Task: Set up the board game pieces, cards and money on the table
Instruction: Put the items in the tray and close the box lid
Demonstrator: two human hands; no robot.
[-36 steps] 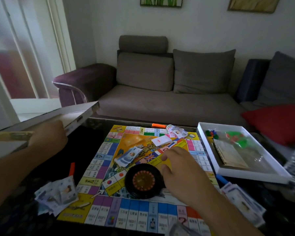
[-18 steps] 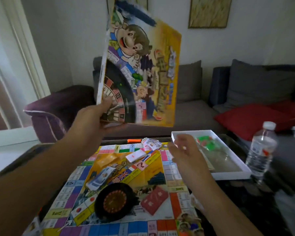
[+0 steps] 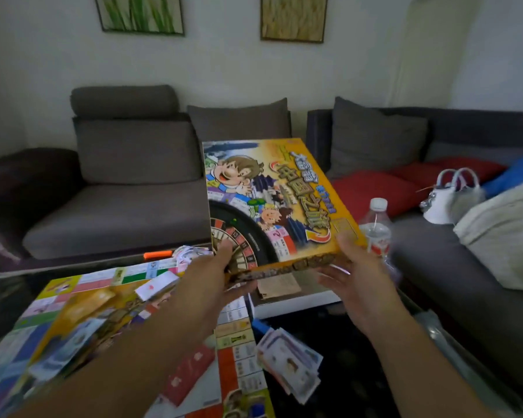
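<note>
The box lid (image 3: 272,203) has swung down flat; right hand (image 3: 360,273) now grips it too.

Dim room: white wall (image 3: 360,70), two framed pictures (image 3: 139,13), grey sofa (image 3: 118,188), red cushion (image 3: 372,191).

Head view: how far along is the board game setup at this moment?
Done: the game board lies open on the table, with a money pile beside it and cards on it, loosely scattered. In hand: both hands, left hand and right hand, hold the box lid above the white box tray. Left: putting the lid aside and sorting money, cards and pieces.
</note>
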